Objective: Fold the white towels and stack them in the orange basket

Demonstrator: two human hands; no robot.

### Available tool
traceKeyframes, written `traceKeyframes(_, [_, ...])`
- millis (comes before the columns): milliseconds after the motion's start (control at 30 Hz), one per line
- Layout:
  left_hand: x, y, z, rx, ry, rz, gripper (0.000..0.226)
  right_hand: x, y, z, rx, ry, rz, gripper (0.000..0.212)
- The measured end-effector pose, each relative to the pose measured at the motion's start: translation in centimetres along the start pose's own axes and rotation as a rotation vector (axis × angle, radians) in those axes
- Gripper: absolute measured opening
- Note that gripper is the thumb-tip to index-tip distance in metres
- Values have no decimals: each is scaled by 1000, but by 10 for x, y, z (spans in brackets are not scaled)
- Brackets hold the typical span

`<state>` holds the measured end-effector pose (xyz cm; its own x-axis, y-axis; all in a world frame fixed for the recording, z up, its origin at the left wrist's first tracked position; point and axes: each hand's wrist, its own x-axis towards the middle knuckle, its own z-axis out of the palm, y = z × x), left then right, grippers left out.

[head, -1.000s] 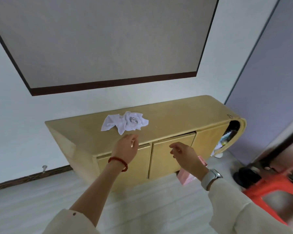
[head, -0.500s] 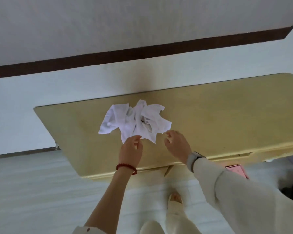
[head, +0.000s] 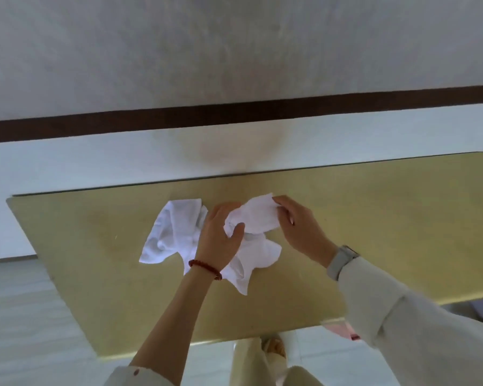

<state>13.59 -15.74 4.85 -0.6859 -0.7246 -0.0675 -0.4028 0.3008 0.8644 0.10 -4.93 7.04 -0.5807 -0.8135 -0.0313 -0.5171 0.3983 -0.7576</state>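
Observation:
A crumpled heap of white towels (head: 173, 235) lies on the top of a yellow wooden cabinet (head: 374, 218). My left hand (head: 219, 236), with a red bead bracelet at the wrist, grips a bunched part of the topmost towel (head: 255, 218) between thumb and fingers. My right hand (head: 299, 227), with a watch on the wrist, pinches the same towel at its far right edge. More white cloth (head: 258, 257) spreads out below and between both hands. No orange basket is in view.
The cabinet stands against a white wall with a dark brown band (head: 234, 112). A pale tiled floor (head: 20, 316) lies to the left and in front. A pink object (head: 342, 330) shows below the cabinet's front edge, beside my legs.
I have stepped up to the cabinet and both hands have moved forward onto the towel heap. Each now holds part of the top towel, which has shifted right.

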Motion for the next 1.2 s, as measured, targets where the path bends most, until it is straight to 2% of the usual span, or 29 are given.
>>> traceKeyframes(67, [24,31,-1,-86,-91,122,58,6,-10,-40,-111,-81,-129,30])
traceKeyframes(133, [44,60,5,-94,-290,270,71,7,-17,-78,-244,-174,-209,31])
traceKeyframes(200, [60,86,18,-85,-506,378,72,4,-19,-112,-348,-202,-254,33])
traceKeyframes(267, [70,112,34,-79,-634,408,48,-4,-18,-143,-378,-166,-253,35])
traceKeyframes(300, [73,125,42,-83,-663,417,33,-8,-14,-158,-375,-138,-223,36])
traceKeyframes(367, [78,146,62,-91,-692,432,19,-18,-3,-185,-364,-59,-149,35])
traceKeyframes(500, [90,175,108,72,-652,445,14,-34,36,-230,-356,96,18,23])
traceKeyframes(567, [100,190,129,237,-583,447,24,-35,62,-252,-405,142,82,23])
traceKeyframes(633, [110,206,146,285,-469,426,19,-30,86,-274,-475,238,111,25])
traceKeyframes(767, [118,239,165,316,-184,460,23,-18,114,-314,-496,520,-19,24])
traceKeyframes(833, [115,246,166,316,-67,509,25,-17,120,-324,-481,582,-85,23])
traceKeyframes(900, [108,246,166,349,-28,558,28,-24,128,-330,-449,597,-123,24])
traceKeyframes(1000, [89,225,168,457,-116,579,19,-43,149,-320,-442,550,-178,33])
traceKeyframes(1067, [73,200,172,547,-206,609,15,-62,169,-301,-480,430,-196,30])
traceKeyframes(1133, [54,171,179,622,-380,515,16,-86,198,-275,-528,237,-174,26])
traceKeyframes(1200, [38,136,192,714,-596,339,22,-111,229,-248,-563,18,-123,23])
